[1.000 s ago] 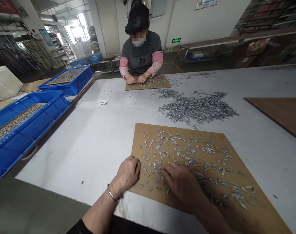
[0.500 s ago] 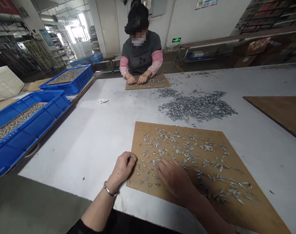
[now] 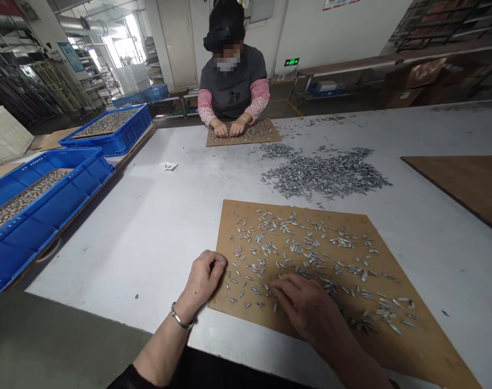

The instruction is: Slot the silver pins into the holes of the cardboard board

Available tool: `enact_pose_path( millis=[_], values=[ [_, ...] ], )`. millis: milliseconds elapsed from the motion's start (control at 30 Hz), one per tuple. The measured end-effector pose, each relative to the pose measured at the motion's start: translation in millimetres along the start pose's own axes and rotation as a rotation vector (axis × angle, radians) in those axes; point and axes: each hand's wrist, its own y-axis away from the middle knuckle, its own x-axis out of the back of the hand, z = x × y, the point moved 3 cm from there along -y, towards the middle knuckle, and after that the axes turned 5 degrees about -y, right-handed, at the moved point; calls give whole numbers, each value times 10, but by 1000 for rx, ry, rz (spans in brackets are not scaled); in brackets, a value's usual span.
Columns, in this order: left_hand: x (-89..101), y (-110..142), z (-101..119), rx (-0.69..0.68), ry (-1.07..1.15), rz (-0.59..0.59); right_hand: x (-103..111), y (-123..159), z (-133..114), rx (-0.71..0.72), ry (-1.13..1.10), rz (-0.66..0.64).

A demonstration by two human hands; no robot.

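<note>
Left hand: my left hand (image 3: 203,278) is resting at the left edge of the brown board (image 3: 419,346), fingers curling inward; I cannot tell whether they are pinching anything.
Right hand: my right hand (image 3: 306,302) is lying over the near part of the board, fingertips bunching together; whether they are pinching a piece, I cannot tell.
Silvery pieces: the small silvery pieces (image 3: 267,248) are lying scattered across the board, sparser by my left hand, crowding into clumps towards the right.
Heap: a heap (image 3: 327,173) of similar pieces is sitting on the white table (image 3: 168,216) beyond the board.
Clump risk: pieces are overlapping, so one pinch could be catching two.
Forearm risk: my right forearm (image 3: 351,351) is crossing the near side; dipping low, it could be sweeping pieces askew.
Edge risk: pressing sideways with my left hand could be skidding the board.
</note>
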Motion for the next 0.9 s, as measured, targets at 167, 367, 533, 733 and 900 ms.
enact_pose_path(
  millis=[167, 367, 533, 733, 900],
  values=[
    [-183, 109, 195, -175, -159, -123, -108, 68, -97, -1, 1, -41],
    [-489, 138, 288, -229, -587, -195, -241, -71, -179, 3, 106, -62],
    [-481, 120, 306, -269, -659, -265, -199, -99, -143, 25, 66, -109],
    [-291, 95, 359, -248, -491, -293, 109, 48, 128, -59, -29, -13],
    [-159, 207, 403, -252, -358, -220, 128, 181, 112, -69, -17, -60]
  ],
)
